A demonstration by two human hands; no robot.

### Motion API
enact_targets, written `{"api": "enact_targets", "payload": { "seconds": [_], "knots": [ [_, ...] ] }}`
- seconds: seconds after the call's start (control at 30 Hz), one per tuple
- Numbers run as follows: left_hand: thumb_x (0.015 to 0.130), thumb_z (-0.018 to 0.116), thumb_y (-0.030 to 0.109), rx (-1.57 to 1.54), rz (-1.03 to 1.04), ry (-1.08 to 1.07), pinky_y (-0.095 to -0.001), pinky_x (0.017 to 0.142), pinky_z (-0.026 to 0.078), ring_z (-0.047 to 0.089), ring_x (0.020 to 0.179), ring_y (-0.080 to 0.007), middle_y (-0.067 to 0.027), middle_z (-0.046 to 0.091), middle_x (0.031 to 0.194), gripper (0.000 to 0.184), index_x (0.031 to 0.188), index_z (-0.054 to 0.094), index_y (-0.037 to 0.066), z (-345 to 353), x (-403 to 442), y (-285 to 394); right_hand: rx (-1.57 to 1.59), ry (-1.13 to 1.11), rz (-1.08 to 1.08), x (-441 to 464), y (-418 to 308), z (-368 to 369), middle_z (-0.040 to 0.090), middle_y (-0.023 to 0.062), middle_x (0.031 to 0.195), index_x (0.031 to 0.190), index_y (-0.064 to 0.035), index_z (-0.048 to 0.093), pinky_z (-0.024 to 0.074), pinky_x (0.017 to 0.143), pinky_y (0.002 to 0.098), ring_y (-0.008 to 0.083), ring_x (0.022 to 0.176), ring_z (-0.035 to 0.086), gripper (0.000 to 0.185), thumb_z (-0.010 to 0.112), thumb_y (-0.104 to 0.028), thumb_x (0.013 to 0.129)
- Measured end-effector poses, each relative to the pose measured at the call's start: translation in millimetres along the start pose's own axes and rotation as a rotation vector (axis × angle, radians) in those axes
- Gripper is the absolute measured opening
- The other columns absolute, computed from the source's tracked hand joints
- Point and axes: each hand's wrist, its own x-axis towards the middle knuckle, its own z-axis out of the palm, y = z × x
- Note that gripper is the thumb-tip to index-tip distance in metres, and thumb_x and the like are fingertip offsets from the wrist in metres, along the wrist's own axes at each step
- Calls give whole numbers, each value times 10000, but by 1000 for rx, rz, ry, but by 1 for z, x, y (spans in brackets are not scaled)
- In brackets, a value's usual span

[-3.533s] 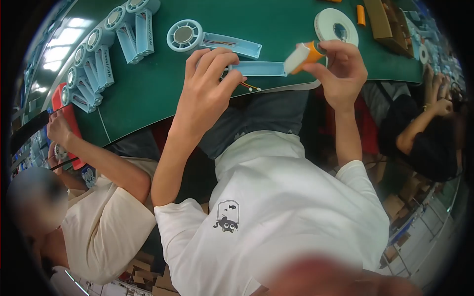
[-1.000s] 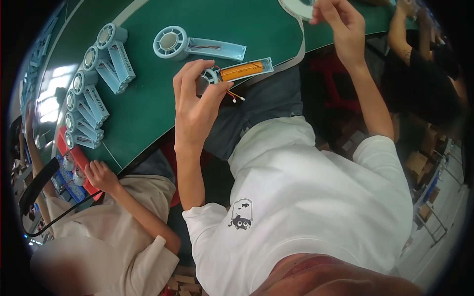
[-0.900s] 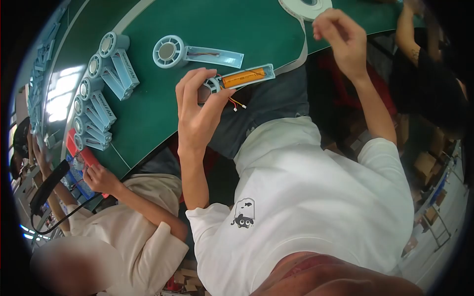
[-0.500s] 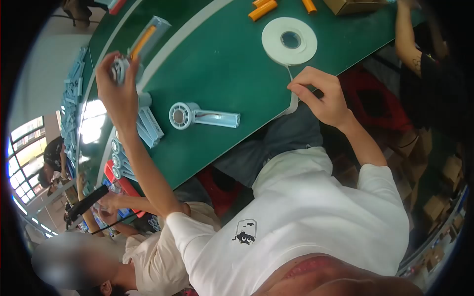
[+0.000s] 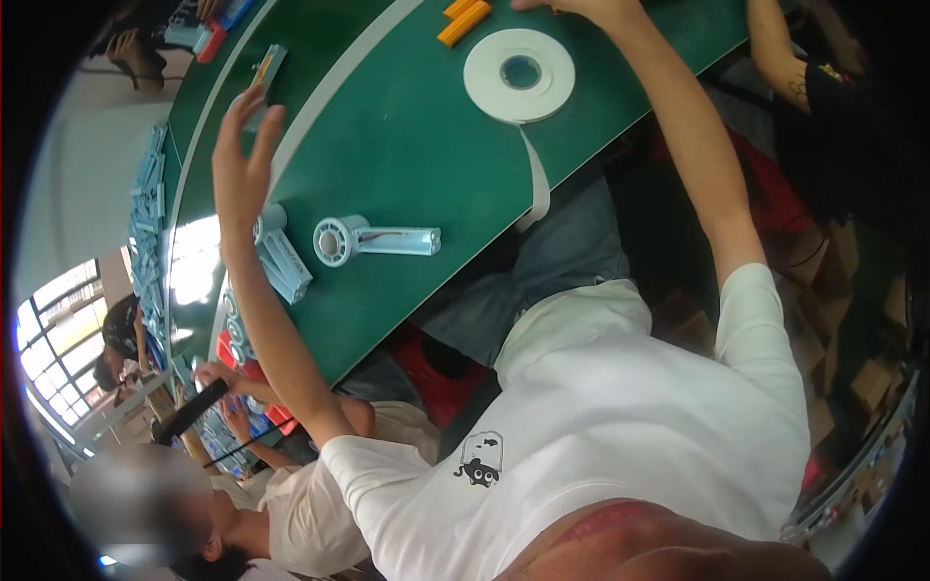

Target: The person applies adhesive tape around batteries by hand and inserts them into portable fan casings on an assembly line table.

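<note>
Well, the left hand [image 5: 242, 189] reaches out toward ten o'clock, its thumb spread well away from its fingers. Just past the fingertips, between ten and eleven, is a light-blue fan body [image 5: 274, 58] with orange showing inside it; the hand partly hides it, and I cannot tell whether the fingers touch it. The right hand [image 5: 586, 6] is up between twelve and one, cut off by the top edge, so whether it pinches anything cannot be told. Near it are orange cylinders [image 5: 465, 21] at twelve, then a white tape roll [image 5: 486, 73], its loose strip [image 5: 539, 179] trailing toward six to the near edge of the green table [image 5: 417, 126]. A second fan body [image 5: 402, 241] lies apart at ten, its handle pointing to three. Closer to nine, more fan bodies [image 5: 284, 266] show on both sides of the left forearm [image 5: 278, 329]. Farther out, at half past nine, lies a heap of light-blue parts [image 5: 145, 208]; toward seven is a co-worker [image 5: 315, 523] in a pale top.
</note>
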Motion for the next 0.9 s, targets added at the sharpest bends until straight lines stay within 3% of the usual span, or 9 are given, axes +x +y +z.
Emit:
{"api": "enact_targets", "payload": {
  "seconds": [0.07,0.13,0.2,0.3,0.37,0.57,0.67,0.8,0.9],
  "knots": [
    [991,679,241,-86,176,-177,-393,1134,419,534,1373,-295,-141,592,1447,433,1388,621,75,17,-36,58,77,-86,-49,7,14,15,717,215,935,1056,21,633,566,821,426,357,927,710,436,851,-271,817],
    [912,708,65,55,428,-283,-425,1137,423,532,1367,-296,-112,586,1450,477,1378,609,90,46,-54,96,167,-124,-104,-2,17,20,720,212,939,1060,18,631,565,825,421,359,929,710,484,878,-294,784],
    [872,703,28,125,644,-264,-451,1153,406,501,1389,-302,-80,560,1476,554,1405,573,107,86,-52,111,800,-152,45,-33,7,4,727,202,958,1063,10,645,563,833,410,347,939,713,453,873,-263,783],
    [842,680,-21,267,732,-143,-467,1169,389,472,1412,-290,-60,528,1510,626,1437,537,112,138,-30,113,1037,-47,27,-62,19,14,733,158,995,1105,-14,663,561,845,360,279,955,711,354,821,-190,841],
    [838,672,-33,280,740,-174,-462,1169,391,468,1416,-285,-56,523,1516,629,1435,538,114,150,-13,112,936,201,-182,-83,34,30,739,80,1051,1184,-55,687,559,859,272,153,978,705,228,722,-77,960],
    [830,681,-36,111,681,-405,-459,1159,404,475,1408,-269,-44,528,1507,599,1397,575,125,143,-7,94,773,319,4,-113,28,38,730,106,1175,1247,-29,652,553,948,287,164,1101,693,294,724,-82,966],
    [824,712,6,206,748,-372,-457,1152,396,495,1385,-251,-35,571,1450,566,1366,602,131,145,-12,88,734,362,43,-108,25,40,724,129,1197,1234,-12,656,559,936,284,160,1110,693,292,731,-64,956],
    [808,761,73,356,794,-266,-462,1144,373,533,1334,-225,-19,630,1346,526,1315,638,141,135,-20,87,810,427,-23,-105,26,47,732,121,1066,1243,-77,643,557,939,334,230,1044,718,266,688,-187,1004],
    [788,796,129,337,694,-70,-468,1142,349,552,1305,-213,-7,657,1283,520,1287,649,141,110,-58,82,1661,30,41,-141,-13,23,718,177,1064,1335,-73,562,486,1060,425,337,1203,658,320,622,-126,1025]
  ]
}}
